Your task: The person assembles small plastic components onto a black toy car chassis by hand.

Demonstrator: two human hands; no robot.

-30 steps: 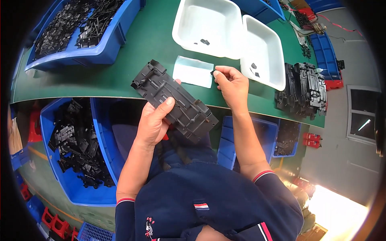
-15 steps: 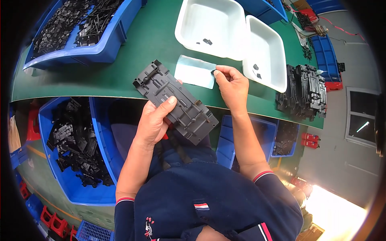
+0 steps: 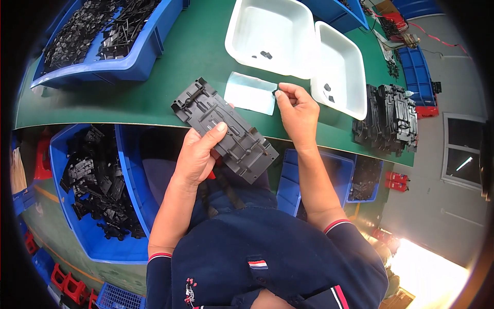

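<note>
My left hand (image 3: 198, 154) grips a long black moulded plastic part (image 3: 226, 131) by its near left side, thumb on top. The part is tilted, over the table's front edge, its ribbed face toward me. To its right, my right hand (image 3: 300, 110) pinches a small black piece (image 3: 276, 92) between thumb and index finger, mostly hidden by the fingertips. That hand is beside the right end of a pale sheet (image 3: 249, 93) lying on the green table (image 3: 188, 64).
Two white trays (image 3: 270, 28) with a few small black pieces stand behind. A blue bin (image 3: 110, 67) of black parts is at the far left. Stacked black parts (image 3: 393, 118) stand at right. Below the table, a blue crate (image 3: 98, 252) holds more black parts.
Almost nothing differs. The view has shifted very slightly; both hands keep their holds and nearly the same places.
</note>
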